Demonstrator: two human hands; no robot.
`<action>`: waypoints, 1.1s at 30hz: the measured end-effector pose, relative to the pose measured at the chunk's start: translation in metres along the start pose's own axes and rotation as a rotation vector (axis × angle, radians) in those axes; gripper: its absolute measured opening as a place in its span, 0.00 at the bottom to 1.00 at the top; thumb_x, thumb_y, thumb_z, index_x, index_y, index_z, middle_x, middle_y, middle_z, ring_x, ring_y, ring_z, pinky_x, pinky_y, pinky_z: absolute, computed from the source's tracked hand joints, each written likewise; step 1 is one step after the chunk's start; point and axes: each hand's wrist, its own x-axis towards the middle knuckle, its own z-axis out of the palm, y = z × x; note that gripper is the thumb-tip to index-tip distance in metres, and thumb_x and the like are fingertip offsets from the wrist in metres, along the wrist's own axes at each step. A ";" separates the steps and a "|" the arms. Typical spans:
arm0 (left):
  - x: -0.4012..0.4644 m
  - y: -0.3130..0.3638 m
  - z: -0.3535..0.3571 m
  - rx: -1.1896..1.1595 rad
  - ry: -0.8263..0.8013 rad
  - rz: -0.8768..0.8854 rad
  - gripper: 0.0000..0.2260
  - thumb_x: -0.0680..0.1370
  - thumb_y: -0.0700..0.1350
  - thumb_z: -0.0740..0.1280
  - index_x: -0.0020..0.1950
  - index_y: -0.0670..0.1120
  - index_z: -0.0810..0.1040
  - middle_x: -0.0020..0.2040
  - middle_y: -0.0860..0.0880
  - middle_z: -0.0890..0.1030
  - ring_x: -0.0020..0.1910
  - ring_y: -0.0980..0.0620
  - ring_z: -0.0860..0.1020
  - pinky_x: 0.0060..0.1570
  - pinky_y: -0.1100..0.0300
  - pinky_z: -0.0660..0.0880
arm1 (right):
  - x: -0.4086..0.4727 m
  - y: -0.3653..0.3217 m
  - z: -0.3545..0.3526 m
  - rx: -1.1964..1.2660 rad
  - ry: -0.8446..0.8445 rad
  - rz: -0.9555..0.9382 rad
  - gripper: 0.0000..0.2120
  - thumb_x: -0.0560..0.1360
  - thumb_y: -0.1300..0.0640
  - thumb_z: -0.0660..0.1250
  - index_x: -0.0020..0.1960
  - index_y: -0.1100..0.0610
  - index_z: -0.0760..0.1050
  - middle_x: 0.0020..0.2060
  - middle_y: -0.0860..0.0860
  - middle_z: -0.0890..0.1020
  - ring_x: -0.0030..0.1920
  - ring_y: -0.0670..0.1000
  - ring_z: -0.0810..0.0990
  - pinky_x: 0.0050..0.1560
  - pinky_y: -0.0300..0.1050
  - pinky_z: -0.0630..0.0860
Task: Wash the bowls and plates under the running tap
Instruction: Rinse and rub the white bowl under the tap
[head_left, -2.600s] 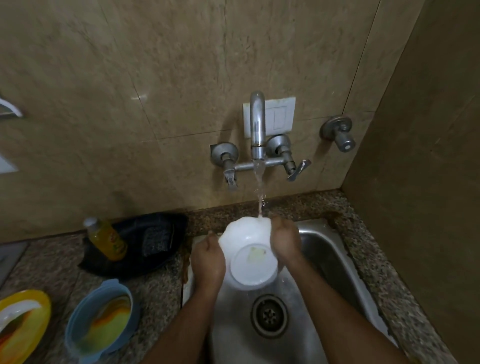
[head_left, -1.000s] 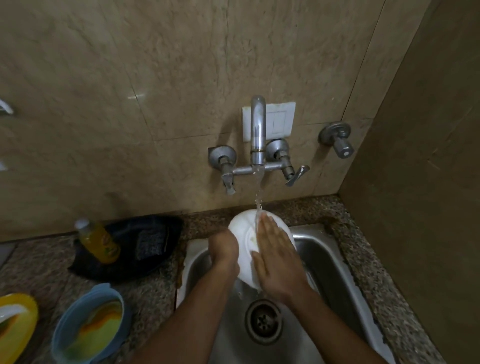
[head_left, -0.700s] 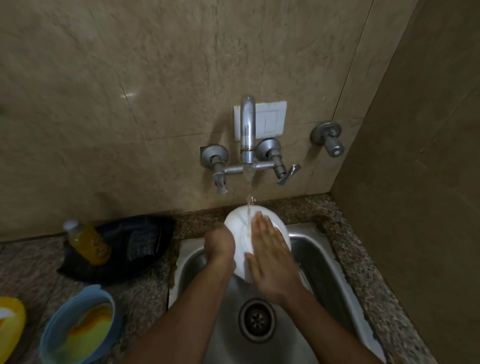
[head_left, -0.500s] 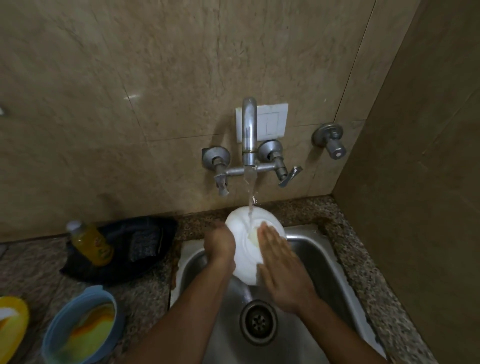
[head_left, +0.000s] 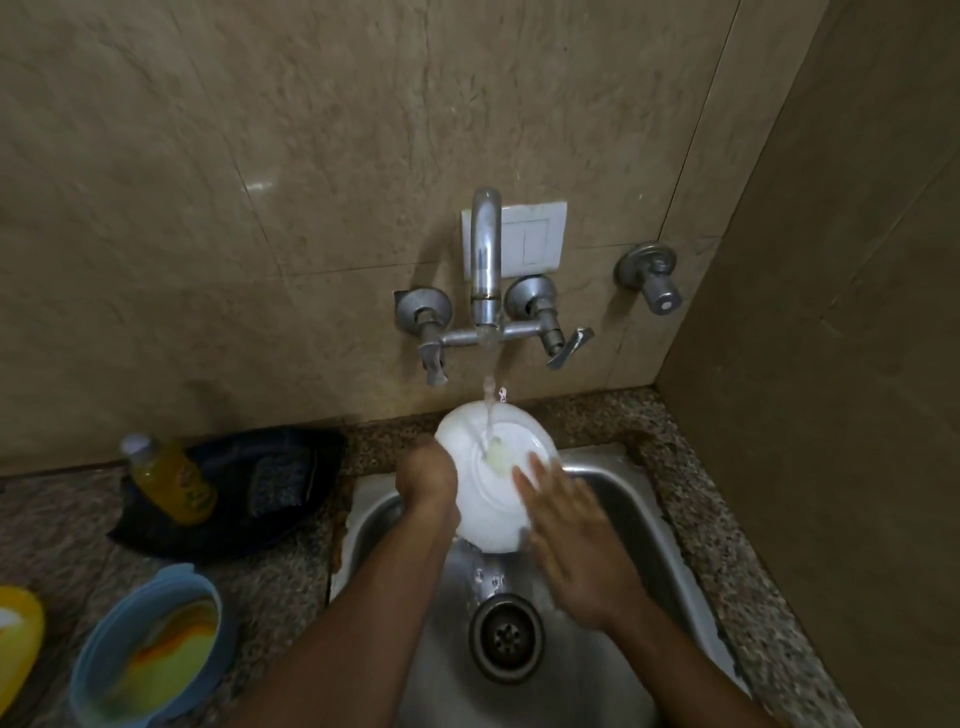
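Under the curved chrome wall tap, over the steel sink, a white round ceramic bowl sits tilted, base toward camera, stream hitting a yellowish smear on it. Left hand grips the bowl's left rim, fingers curled. Right hand, fingers straight and slightly spread, rubs the base. Step: rinsing the underside. Next likely: clear the smear, then take the blue bowl left of the sink.
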 end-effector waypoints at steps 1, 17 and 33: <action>-0.003 -0.001 0.001 -0.012 -0.012 -0.014 0.17 0.83 0.39 0.56 0.72 0.39 0.63 0.71 0.43 0.68 0.69 0.47 0.70 0.63 0.60 0.70 | 0.000 0.007 0.004 0.102 0.027 0.151 0.28 0.81 0.41 0.43 0.79 0.42 0.42 0.79 0.45 0.43 0.79 0.49 0.40 0.77 0.51 0.45; -0.019 -0.018 -0.037 -0.815 -0.225 -0.170 0.19 0.79 0.58 0.62 0.45 0.43 0.83 0.46 0.41 0.85 0.47 0.41 0.83 0.51 0.45 0.80 | 0.059 -0.019 0.018 1.876 0.333 1.140 0.17 0.80 0.50 0.60 0.57 0.61 0.80 0.50 0.60 0.83 0.50 0.59 0.82 0.55 0.56 0.78; -0.023 -0.028 -0.038 -1.124 -0.575 -0.556 0.14 0.77 0.44 0.59 0.58 0.40 0.76 0.55 0.37 0.80 0.53 0.36 0.78 0.47 0.37 0.78 | 0.054 -0.012 -0.015 1.524 0.342 0.931 0.12 0.77 0.49 0.63 0.44 0.56 0.80 0.41 0.54 0.85 0.43 0.57 0.82 0.37 0.47 0.75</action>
